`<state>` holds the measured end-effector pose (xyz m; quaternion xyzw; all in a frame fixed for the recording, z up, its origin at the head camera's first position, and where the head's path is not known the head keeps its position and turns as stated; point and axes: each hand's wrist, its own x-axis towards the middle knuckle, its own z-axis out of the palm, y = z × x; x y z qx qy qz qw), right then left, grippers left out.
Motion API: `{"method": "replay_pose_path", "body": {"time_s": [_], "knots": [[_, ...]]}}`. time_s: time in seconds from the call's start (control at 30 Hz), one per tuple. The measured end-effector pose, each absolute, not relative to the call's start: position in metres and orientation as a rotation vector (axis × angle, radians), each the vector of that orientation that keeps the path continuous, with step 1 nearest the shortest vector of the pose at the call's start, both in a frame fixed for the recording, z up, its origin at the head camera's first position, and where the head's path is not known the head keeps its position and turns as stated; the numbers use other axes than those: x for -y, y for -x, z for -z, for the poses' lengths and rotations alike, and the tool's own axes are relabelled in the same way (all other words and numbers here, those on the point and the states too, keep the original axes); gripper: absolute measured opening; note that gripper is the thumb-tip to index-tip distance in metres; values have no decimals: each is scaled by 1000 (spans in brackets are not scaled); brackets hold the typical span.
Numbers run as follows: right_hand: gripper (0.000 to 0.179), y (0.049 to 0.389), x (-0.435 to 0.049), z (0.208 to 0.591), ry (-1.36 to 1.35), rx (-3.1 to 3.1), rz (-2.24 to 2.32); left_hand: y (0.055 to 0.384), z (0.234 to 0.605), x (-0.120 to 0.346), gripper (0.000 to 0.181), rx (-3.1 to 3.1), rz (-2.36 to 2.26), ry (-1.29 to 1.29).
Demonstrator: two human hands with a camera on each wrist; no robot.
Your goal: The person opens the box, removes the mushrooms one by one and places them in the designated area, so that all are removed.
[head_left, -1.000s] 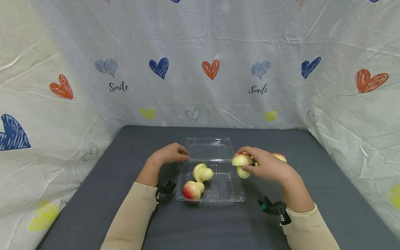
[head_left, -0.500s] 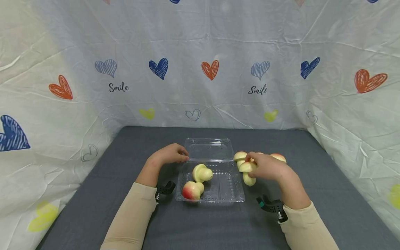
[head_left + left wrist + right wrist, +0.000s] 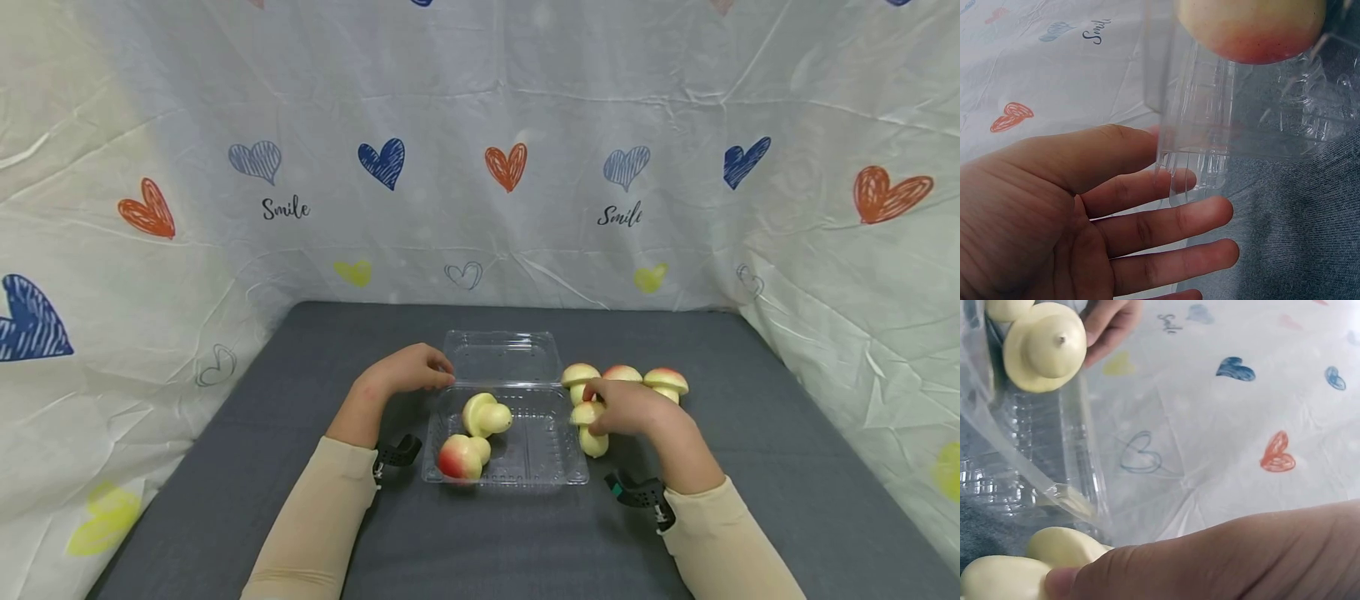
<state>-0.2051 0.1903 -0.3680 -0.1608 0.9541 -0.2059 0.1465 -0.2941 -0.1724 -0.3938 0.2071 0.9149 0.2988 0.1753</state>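
A clear plastic clamshell box [image 3: 551,433] stands with its lid [image 3: 501,357] folded back. Inside, on its left side, lie two pale yellow mushroom-shaped pieces [image 3: 487,417] with red-tinged caps. My left hand [image 3: 408,368] pinches the box's back left corner between thumb and forefinger; its other fingers [image 3: 1169,226] stay extended below the wall. Just right of the box, my right hand [image 3: 637,410] grips another mushroom [image 3: 594,442] by thumb and fingers, its stem towards me. The right thumb [image 3: 1063,581] presses against it in the right wrist view.
Behind the right hand stand three more mushrooms: one close to the box [image 3: 580,373], a middle one [image 3: 622,372] partly hidden by the hand, and one at the right [image 3: 666,381]. A dark grey cloth [image 3: 495,542] covers the table. A heart-printed sheet [image 3: 555,233] hangs behind.
The right hand has drawn the gripped mushroom nearer and down beside the box's right edge, uncovering the mushrooms behind. The left hand keeps its place on the box.
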Motion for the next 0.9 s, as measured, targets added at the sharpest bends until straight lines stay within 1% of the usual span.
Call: {"method": "replay_pose_path", "body": {"time_s": [0.17, 0.5, 0.73, 0.9], "knots": [[41, 205, -188, 369, 458, -2757, 591, 294, 393, 172, 28, -2596, -855, -576], [47, 203, -188, 364, 466, -2760, 581, 293, 393, 172, 28, -2595, -848, -577], [54, 194, -191, 349, 477, -2795, 596, 294, 393, 172, 28, -2597, -842, -588], [53, 184, -189, 338, 504, -2859, 604, 294, 394, 173, 28, -2594, -840, -595]]}}
